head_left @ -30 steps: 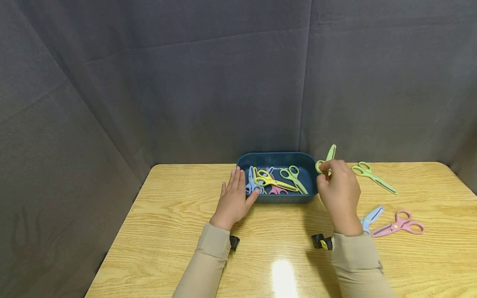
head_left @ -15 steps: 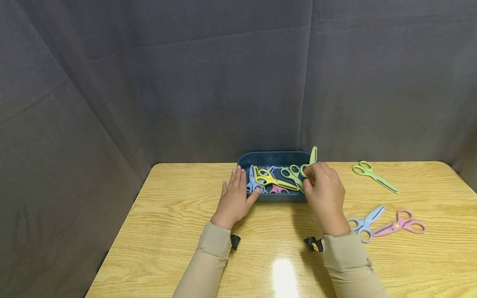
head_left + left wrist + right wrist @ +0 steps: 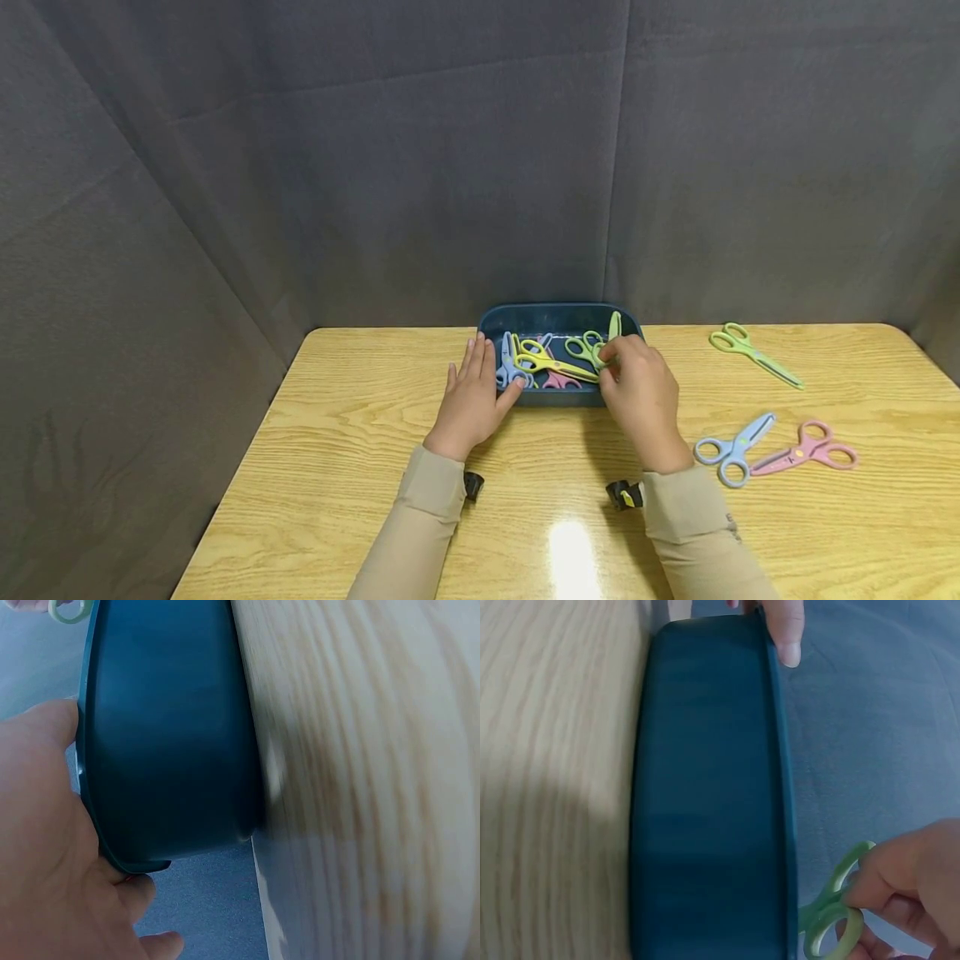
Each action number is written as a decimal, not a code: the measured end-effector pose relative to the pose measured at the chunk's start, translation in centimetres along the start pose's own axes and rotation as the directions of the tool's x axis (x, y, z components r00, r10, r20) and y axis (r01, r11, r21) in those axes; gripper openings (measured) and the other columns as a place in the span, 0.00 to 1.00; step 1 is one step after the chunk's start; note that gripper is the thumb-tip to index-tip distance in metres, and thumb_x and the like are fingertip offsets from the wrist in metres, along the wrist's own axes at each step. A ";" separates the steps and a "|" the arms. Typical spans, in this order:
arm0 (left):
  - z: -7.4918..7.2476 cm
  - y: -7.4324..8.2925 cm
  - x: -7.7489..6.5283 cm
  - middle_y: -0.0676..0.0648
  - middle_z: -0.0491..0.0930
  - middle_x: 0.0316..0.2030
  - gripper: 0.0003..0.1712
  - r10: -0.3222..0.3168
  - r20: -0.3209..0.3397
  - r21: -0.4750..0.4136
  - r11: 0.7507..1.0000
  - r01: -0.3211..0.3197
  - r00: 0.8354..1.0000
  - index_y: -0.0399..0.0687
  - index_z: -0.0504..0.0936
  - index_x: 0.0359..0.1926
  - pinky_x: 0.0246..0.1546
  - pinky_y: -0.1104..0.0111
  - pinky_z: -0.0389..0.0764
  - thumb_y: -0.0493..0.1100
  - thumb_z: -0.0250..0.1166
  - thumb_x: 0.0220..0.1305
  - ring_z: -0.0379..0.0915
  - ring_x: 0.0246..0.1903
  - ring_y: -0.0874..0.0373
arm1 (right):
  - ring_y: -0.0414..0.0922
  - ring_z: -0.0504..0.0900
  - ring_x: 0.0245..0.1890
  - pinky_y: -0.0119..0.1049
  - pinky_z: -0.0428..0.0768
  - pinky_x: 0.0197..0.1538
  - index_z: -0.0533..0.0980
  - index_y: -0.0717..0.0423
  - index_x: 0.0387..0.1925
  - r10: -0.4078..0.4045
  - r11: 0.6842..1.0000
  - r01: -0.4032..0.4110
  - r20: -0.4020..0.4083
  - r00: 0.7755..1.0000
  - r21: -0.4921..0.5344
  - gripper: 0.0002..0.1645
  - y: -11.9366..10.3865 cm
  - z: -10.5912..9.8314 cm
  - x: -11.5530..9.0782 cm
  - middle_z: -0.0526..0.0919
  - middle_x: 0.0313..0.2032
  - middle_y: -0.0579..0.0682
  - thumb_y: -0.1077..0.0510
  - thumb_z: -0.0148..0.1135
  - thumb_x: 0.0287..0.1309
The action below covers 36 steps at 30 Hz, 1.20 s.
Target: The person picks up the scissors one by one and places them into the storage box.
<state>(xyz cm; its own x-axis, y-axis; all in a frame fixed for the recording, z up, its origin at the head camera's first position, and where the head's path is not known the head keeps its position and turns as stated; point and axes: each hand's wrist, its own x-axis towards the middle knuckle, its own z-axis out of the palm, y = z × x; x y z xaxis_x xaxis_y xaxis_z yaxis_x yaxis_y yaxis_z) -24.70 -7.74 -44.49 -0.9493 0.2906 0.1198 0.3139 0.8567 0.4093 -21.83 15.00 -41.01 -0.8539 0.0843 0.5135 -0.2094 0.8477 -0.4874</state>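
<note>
A dark blue bin holds several plastic scissors, among them a yellow pair, a blue pair and part of a pink pair. My left hand rests on the bin's left end with straight fingers, its thumb over the near rim; the left wrist view shows the thumb at that rim. Over the bin's right end, my right hand pinches light green scissors by the handle loops, one blade pointing up and away. Another green pair lies beside it in the bin.
On the wooden table, right of the bin, lie green scissors, blue scissors and pink scissors. A grey cloth hangs right behind the table's far edge.
My right hand has carried the light green scissors leftward, from beside the bin to over its right end, and lower. The left hand has stayed at the bin's left end.
</note>
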 end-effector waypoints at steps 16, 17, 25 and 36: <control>-0.1 0.0 0.0 0.40 0.36 0.80 0.49 -0.010 0.007 -0.006 1.000 0.010 1.000 0.36 0.45 0.80 0.75 0.43 0.43 0.66 0.47 0.77 0.31 0.79 0.47 | 0.56 0.79 0.36 0.53 0.79 0.33 0.80 0.61 0.33 0.033 0.999 -0.031 0.077 0.996 -0.036 0.06 1.2 1.4 -0.1 0.83 0.36 0.57 0.72 0.65 0.53; 0.0 0.0 0.0 0.40 0.37 0.80 0.49 -0.010 0.006 -0.007 1.000 0.010 1.000 0.36 0.45 0.80 0.75 0.43 0.43 0.66 0.47 0.77 0.31 0.79 0.47 | 0.56 0.79 0.35 0.52 0.79 0.33 0.80 0.61 0.34 0.040 0.999 -0.037 0.080 0.996 -0.037 0.06 1.2 1.5 -0.1 0.83 0.35 0.57 0.71 0.65 0.53; 0.1 -0.2 0.0 0.40 0.37 0.80 0.49 -0.009 0.006 -0.003 1.000 0.009 1.000 0.36 0.45 0.80 0.75 0.43 0.43 0.66 0.47 0.77 0.32 0.79 0.46 | 0.55 0.79 0.33 0.51 0.77 0.31 0.80 0.61 0.34 0.085 0.996 -0.083 0.122 0.989 -0.027 0.06 1.1 1.4 0.2 0.82 0.35 0.57 0.71 0.62 0.54; 0.0 0.1 -0.2 0.39 0.38 0.80 0.48 -0.002 -0.003 -0.029 1.000 0.002 1.000 0.35 0.47 0.79 0.75 0.42 0.43 0.65 0.49 0.77 0.32 0.79 0.46 | 0.54 0.78 0.28 0.47 0.74 0.27 0.79 0.58 0.31 0.115 0.993 -0.105 0.209 0.971 -0.060 0.06 1.1 1.1 0.8 0.84 0.32 0.56 0.70 0.60 0.52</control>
<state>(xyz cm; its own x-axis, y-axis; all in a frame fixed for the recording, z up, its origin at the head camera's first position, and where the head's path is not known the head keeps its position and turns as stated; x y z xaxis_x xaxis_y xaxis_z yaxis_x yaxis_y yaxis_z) -24.53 -7.71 -44.50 -0.9501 0.2874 0.1216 0.3112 0.8444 0.4360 -23.24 15.42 -41.93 -0.9529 0.0700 0.2950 -0.0899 0.8640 -0.4954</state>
